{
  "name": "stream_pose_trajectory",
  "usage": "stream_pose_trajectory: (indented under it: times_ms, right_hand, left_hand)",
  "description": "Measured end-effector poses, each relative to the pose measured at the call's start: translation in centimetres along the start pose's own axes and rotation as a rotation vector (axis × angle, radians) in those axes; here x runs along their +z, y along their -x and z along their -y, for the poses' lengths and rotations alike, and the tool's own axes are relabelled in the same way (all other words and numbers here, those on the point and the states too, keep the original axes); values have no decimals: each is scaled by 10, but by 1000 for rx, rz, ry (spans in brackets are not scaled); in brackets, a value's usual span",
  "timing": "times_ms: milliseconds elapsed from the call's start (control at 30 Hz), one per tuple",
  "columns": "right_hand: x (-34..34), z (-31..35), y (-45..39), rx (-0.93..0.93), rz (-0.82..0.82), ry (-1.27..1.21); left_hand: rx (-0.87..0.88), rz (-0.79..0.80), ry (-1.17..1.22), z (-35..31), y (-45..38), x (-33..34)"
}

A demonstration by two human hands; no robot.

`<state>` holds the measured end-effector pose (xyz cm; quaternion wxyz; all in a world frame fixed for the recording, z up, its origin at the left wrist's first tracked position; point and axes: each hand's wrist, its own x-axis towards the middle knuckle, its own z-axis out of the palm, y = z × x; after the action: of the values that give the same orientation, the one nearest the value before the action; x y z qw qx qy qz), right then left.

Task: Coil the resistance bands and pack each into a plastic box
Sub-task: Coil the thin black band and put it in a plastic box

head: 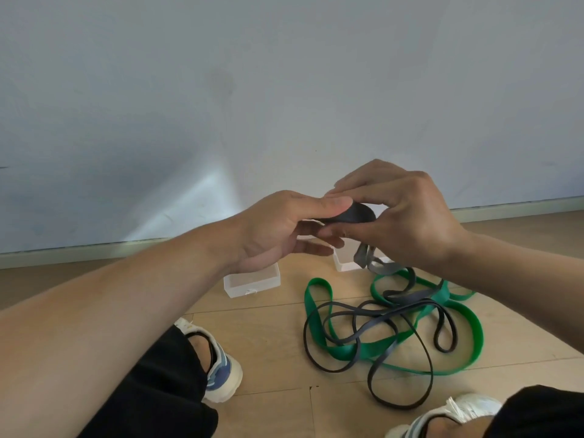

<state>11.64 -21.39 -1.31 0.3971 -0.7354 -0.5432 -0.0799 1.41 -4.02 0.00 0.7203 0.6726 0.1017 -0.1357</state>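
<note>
**Coiling the dark grey band, mid-wind**

Biggest thing here is the pale blue-grey wall (284, 90), then the light wood plank floor (268, 343) where everything sits. On the floor to the right there's a wide bright green rubber resistance band (471, 324) in loose loops, with a thin dark grey rubber resistance band (373, 324) tangled over it. One end of that grey one runs up into the hands, wound into a small flat coil (354, 214). Left hand (278, 229) has its thumb pressed on top of the coil with fingers (319, 248) curled beneath. Right hand (407, 216) pinches the coil's other side. Two small clear plastic boxes below: one (252, 281) under the left wrist, the other (347, 263) mostly hidden behind the hands.
</note>
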Motion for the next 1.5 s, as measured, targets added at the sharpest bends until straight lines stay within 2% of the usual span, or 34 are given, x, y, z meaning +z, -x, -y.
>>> stream_pose_trajectory:
  times_ms: [100,200,267,333,467,567,700,800,867,967,1067,1200,1300,1433,1500]
  right_hand:
    - [0,-5,0,-59,31,123]
    - [2,-4,0,-116,-16,204]
    - [3,-2,1,-108,-61,202]
    - [1,0,1,-63,-40,108]
    - [-1,5,4,30,23,-124]
    - [4,11,9,99,36,-185]
    - [-1,7,3,45,0,-6]
    - [1,5,-1,-23,-3,104]
    - [4,6,-1,-39,-36,124]
    - [3,8,0,-48,-20,30]
    - [-1,6,3,-27,-8,-80]
    - [-1,6,6,-9,-39,-83]
    - [-5,2,3,-57,-47,37]
    - [-1,2,-1,-167,-24,117]
    - [2,6,-2,-164,-27,102]
  left_hand:
    - [-33,-218,-213,5,1,13]
    - [4,-332,-213,8,2,22]
    - [46,-310,-287,3,2,19]
    - [82,-248,-329,-3,2,12]
    - [66,-22,-253,0,3,1]
    - [50,33,-200,6,2,2]
    - [-30,-57,-243,3,2,8]
    - [45,-267,-336,5,1,16]
    - [107,-308,-335,2,2,17]
    - [143,-198,-376,-4,3,10]
    - [138,-44,-256,-5,4,1]
    - [71,79,-97,-1,4,-1]
    - [-1,-24,-78,0,4,6]
    - [94,-246,-260,5,4,24]
    - [116,-276,-305,4,3,24]
